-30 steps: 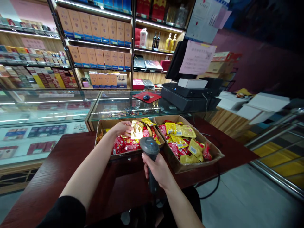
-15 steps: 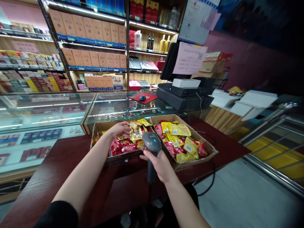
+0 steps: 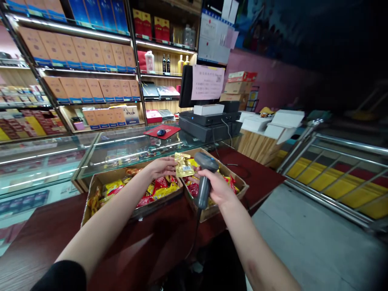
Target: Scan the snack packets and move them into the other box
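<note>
A shiny gold snack packet (image 3: 184, 165) is pinched at its left edge by my left hand (image 3: 163, 168), above the inner walls of two cardboard boxes. My right hand (image 3: 218, 186) is wrapped round the handle of a dark grey barcode scanner (image 3: 204, 190), its head up and its cable hanging down. Some of its fingertips reach the packet's lower right corner. The left box (image 3: 100, 180) holds red and yellow packets and lies partly under my left forearm. The right box (image 3: 243, 193) holds similar packets, partly hidden by the scanner and my right hand.
Both boxes stand on a dark red table (image 3: 145, 242). Behind it is a glass counter (image 3: 121, 149) with a mouse (image 3: 161, 132) on a red mat and a monitor (image 3: 185, 87) over black equipment. A metal railing (image 3: 333, 202) stands at the right; stocked shelves line the back.
The view has turned right. My left hand has carried the gold packet rightward, from over the left box towards the right one. The scanner has been raised and tilted beside it.
</note>
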The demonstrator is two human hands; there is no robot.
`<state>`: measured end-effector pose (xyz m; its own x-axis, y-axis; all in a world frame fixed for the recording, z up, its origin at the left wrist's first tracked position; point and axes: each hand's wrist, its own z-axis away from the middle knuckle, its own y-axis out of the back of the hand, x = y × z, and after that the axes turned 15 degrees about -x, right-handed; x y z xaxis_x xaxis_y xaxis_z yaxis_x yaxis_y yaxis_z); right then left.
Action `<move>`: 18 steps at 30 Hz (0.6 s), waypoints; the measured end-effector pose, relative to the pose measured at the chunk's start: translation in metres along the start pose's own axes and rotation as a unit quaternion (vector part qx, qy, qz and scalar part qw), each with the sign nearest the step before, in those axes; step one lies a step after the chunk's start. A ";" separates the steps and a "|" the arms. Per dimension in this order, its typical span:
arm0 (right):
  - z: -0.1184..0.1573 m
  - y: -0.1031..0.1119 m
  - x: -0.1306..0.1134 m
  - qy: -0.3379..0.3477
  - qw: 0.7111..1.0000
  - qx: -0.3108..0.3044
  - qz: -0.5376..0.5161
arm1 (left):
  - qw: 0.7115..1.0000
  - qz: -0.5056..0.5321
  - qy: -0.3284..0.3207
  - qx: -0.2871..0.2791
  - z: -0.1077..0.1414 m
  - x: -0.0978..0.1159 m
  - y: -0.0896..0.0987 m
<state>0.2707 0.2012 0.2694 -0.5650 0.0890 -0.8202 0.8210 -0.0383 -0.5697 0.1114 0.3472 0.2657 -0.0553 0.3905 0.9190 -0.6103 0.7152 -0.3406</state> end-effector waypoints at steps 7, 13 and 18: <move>0.007 0.045 -0.044 0.041 0.992 0.106 0.052 | 0.999 0.012 0.009 -0.041 -0.062 -0.006 -0.057; 0.013 0.069 -0.048 0.070 0.976 0.187 0.089 | 0.996 0.003 0.056 -0.068 -0.065 -0.021 -0.072; 0.013 0.058 -0.036 0.056 0.978 0.180 0.094 | 0.998 -0.017 0.038 -0.041 -0.039 -0.017 -0.031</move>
<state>0.3373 0.1831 0.2654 -0.3783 0.1547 -0.9126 0.8158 -0.4100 -0.4077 0.1625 0.3407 0.2530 0.0254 0.4057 0.9137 -0.5440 0.7724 -0.3279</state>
